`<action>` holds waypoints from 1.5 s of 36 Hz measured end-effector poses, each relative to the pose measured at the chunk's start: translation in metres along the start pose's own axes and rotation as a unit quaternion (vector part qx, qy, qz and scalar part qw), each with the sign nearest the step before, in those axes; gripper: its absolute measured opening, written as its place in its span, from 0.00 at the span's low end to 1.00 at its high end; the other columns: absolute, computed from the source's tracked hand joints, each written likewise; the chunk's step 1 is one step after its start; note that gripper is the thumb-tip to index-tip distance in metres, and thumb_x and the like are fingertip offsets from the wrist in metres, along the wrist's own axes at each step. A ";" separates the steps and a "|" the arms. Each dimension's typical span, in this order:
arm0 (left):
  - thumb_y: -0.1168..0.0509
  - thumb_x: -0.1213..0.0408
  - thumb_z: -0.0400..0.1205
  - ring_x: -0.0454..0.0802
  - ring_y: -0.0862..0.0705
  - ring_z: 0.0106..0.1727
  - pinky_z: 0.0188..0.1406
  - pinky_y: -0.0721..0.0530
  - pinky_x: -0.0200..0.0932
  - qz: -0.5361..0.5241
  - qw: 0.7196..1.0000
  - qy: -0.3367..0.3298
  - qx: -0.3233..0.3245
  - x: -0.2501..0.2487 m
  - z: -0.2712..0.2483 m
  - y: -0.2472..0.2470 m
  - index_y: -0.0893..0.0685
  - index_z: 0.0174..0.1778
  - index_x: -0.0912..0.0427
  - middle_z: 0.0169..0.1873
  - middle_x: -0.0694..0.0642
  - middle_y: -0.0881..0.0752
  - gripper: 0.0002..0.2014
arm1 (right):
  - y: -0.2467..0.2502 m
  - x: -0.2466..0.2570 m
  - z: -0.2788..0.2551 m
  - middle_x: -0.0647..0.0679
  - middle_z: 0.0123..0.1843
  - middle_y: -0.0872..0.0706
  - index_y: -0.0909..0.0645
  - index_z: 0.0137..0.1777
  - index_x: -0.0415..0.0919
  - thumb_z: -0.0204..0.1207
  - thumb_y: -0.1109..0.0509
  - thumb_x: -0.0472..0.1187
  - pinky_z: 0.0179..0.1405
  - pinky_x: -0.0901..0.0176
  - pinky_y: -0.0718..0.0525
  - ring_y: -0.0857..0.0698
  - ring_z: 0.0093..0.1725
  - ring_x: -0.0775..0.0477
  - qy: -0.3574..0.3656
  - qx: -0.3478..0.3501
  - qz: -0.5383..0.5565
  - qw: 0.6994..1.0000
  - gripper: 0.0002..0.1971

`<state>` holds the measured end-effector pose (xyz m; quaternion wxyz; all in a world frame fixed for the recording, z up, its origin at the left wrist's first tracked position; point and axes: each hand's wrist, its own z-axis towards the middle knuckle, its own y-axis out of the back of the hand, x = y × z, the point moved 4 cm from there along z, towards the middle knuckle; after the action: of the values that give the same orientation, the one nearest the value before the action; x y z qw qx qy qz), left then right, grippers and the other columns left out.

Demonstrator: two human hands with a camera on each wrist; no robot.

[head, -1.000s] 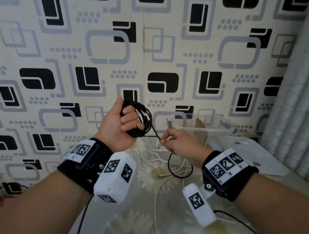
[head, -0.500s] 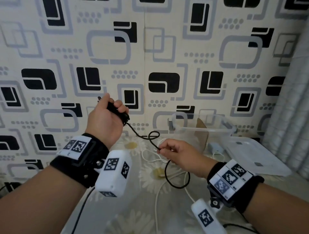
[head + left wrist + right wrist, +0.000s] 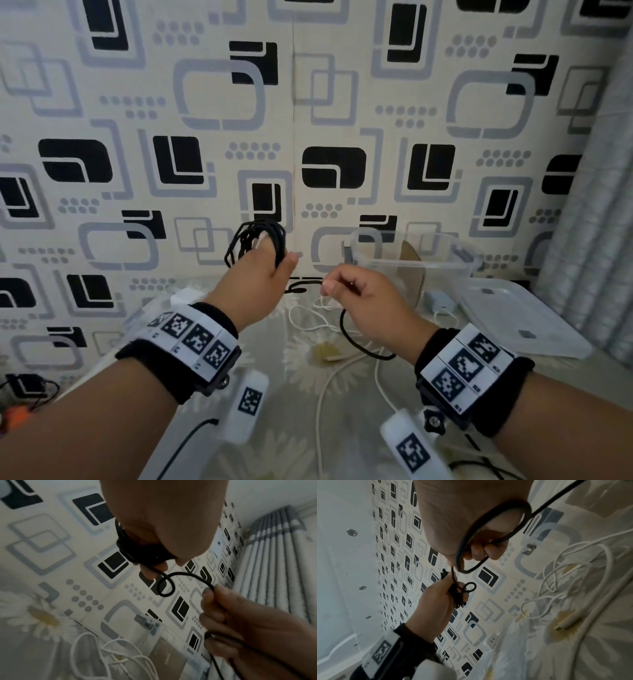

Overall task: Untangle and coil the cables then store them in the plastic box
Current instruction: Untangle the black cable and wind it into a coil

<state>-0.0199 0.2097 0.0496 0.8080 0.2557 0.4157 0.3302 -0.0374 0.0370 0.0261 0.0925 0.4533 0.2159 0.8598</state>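
Two hands work one black cable (image 3: 255,240): the left hand (image 3: 260,274) has its grip closed round the coiled bundle, held up in front of the wall, while the right hand (image 3: 363,298) pinches the loose run, which forms one small loop (image 3: 165,586) between them. One clear plastic box (image 3: 411,260) stands open on the desk (image 3: 291,394), its single lid (image 3: 513,318) just beside it. White cables (image 3: 322,377) lie tangled below the hands; their count is unclear.

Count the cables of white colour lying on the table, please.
2 visible at least: thin white cable looped near the clear plastic box, thicker white cable running toward the camera. Their tangle may hide more.
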 end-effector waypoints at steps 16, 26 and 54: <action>0.39 0.27 0.71 0.42 0.24 0.34 0.33 0.27 0.42 0.198 0.964 -0.021 0.177 0.010 -0.007 -0.013 0.32 0.46 0.52 0.35 0.45 0.24 0.29 | 0.048 -0.010 0.022 0.45 0.25 0.21 0.17 0.35 0.41 0.83 0.37 0.47 0.35 0.53 0.23 0.23 0.27 0.46 -0.067 -0.062 -0.129 0.987 0.17; 0.46 0.36 0.83 0.45 0.25 0.33 0.35 0.27 0.43 0.315 0.924 -0.075 0.204 0.017 -0.015 -0.016 0.35 0.43 0.50 0.35 0.45 0.25 0.19 | 0.076 -0.008 0.024 0.46 0.50 0.09 0.10 0.43 0.51 0.70 0.22 0.54 0.64 0.50 0.18 0.12 0.54 0.45 -0.182 0.158 -0.165 0.956 0.08; 0.43 0.48 0.86 0.40 0.32 0.19 0.28 0.32 0.40 -0.093 0.966 0.083 0.227 0.012 -0.016 -0.009 0.32 0.33 0.56 0.20 0.45 0.29 0.20 | 0.039 0.018 0.022 0.56 0.47 0.18 0.19 0.65 0.50 0.75 0.26 0.48 0.36 0.71 0.29 0.22 0.38 0.62 -0.061 0.077 -0.298 0.949 0.19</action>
<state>-0.0253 0.2152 0.0284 0.7186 0.3647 0.5670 0.1706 -0.0284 0.0155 0.0684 0.3225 0.4255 0.4007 0.7446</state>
